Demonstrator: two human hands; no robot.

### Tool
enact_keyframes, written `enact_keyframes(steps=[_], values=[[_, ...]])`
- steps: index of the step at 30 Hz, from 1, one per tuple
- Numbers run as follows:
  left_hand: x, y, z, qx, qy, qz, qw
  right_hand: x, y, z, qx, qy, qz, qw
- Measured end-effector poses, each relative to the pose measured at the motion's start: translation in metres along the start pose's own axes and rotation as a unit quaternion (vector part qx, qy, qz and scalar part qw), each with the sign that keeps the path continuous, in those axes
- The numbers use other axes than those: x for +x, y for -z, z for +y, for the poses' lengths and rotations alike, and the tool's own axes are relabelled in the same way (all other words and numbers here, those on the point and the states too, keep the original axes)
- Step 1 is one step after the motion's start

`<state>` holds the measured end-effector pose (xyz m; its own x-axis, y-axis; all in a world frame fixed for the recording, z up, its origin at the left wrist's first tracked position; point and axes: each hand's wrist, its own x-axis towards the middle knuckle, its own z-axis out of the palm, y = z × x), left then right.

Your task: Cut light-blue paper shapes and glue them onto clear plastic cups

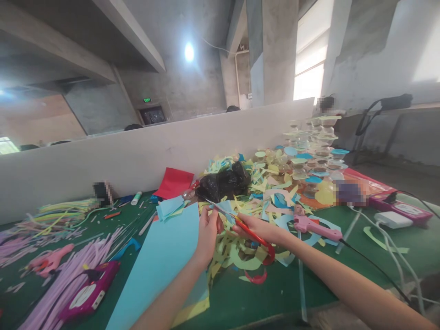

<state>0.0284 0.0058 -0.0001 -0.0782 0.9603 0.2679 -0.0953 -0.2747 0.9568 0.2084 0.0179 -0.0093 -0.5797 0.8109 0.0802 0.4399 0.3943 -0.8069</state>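
Note:
My left hand (207,233) is closed, its fingertips pinching a small piece of light blue paper (227,207). My right hand (258,228) grips a pair of red-handled scissors (250,233), whose blades point up and left against that paper. Both hands are close together above a heap of paper offcuts (240,256). Under my left forearm lies a large light blue sheet (165,261), with a yellow sheet showing beneath its lower edge. A small stack of cut blue pieces (171,207) rests on the big sheet's top edge. The blades' exact bite on the paper is blurred.
A black plastic bag (223,182) sits behind the hands. To the right are a pink glue gun (318,228) and stacked clear cups (323,151) with paper discs. Purple stems (74,272), another pink glue gun (51,260) and red paper (174,182) lie left, before a white partition (103,160).

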Motion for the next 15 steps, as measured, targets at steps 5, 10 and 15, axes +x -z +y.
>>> enact_keyframes(steps=[5, 10, 15], values=[[-0.0003, -0.0011, 0.0047, -0.027, 0.002, 0.012, 1.0, -0.0001, -0.0006, -0.0014, 0.003, 0.001, -0.004, 1.0], [-0.0033, -0.0031, 0.0039, -0.06, -0.005, 0.0, 0.998, 0.0001, -0.0018, -0.0002, -0.007, 0.004, 0.001, 1.0], [-0.003, -0.0028, 0.0037, -0.073, -0.003, -0.016, 0.997, -0.0012, -0.0012, -0.0019, -0.01, 0.004, 0.004, 1.0]])
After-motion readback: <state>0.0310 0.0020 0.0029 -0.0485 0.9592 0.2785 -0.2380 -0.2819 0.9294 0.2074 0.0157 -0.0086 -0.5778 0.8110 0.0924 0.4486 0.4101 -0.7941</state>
